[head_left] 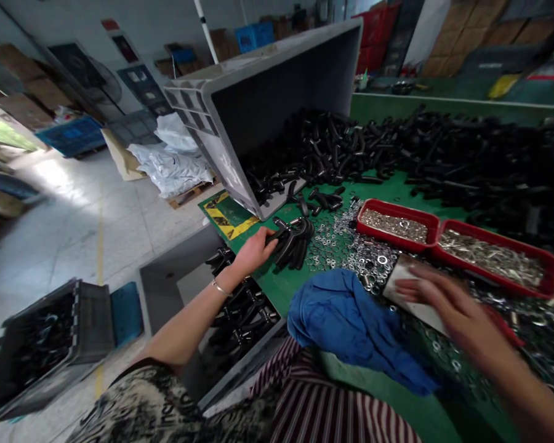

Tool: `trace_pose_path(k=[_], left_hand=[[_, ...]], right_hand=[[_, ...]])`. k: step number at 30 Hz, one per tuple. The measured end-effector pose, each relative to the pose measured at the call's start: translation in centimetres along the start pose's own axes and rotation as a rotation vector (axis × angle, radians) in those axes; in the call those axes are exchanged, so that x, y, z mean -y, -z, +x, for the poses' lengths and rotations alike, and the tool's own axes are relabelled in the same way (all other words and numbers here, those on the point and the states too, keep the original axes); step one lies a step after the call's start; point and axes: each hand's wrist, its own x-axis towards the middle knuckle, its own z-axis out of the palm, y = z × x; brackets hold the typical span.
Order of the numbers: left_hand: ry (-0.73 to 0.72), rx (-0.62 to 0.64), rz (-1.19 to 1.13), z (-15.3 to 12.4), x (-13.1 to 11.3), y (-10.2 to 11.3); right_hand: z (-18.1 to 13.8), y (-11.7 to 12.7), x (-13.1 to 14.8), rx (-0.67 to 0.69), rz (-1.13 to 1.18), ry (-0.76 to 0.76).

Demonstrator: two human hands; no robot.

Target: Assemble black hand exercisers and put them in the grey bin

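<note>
My left hand (257, 249) is closed on the handle of a black spring clamp (284, 231) at the left edge of the green table. More black clamps (298, 252) lie bunched right beside it. My right hand (443, 298), slightly blurred, is over a flat metal plate (404, 286), its fingers stretched out and holding nothing visible. I cannot tell whether it touches the plate. Loose metal rings and nuts (327, 243) are scattered between my hands. A crumpled blue cloth (346, 314) lies at the table's near edge.
A large grey crate (221, 147) lies on its side, spilling black parts (332, 138). Two red trays (492, 234) hold small metal pieces. Below my left arm, an open grey bin (166, 280) holds black clamps. Another dark crate (92, 332) stands on the floor at left.
</note>
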Motion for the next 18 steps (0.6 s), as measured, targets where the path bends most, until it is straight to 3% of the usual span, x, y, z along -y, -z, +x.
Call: trace_pose_path(k=[2, 4, 7, 9, 13, 15, 18], left_hand=[[0.007, 0.056, 0.001, 1.0, 0.6, -0.4], [0.018, 0.111, -0.015, 1.8, 0.8, -0.6], [0.036, 0.230, -0.079, 3.4, 1.1, -0.1], [0.041, 0.377, -0.126, 4.9, 1.6, 0.6], [0.081, 0.710, -0.236, 7.9, 2.6, 1.5], [0.105, 0.774, -0.308, 8.5, 2.8, 1.5], [0.110, 0.729, -0.442, 7.7, 2.7, 1.3]], right_hand=[[3.8, -7.7, 0.4, 0.203, 0.214, -0.043], [7.2, -14.7, 0.7, 0.183, 0.266, -0.049], [10.5, -21.1, 1.0, 0.189, 0.285, -0.067], [11.4, -22.6, 1.3, 0.262, 0.300, -0.117], [11.6, -23.4, 2.0, 0.375, 0.311, -0.225], [11.5, -23.9, 2.3, 0.351, 0.288, -0.231], [11.4, -25.0, 2.2, 0.252, 0.263, -0.148]])
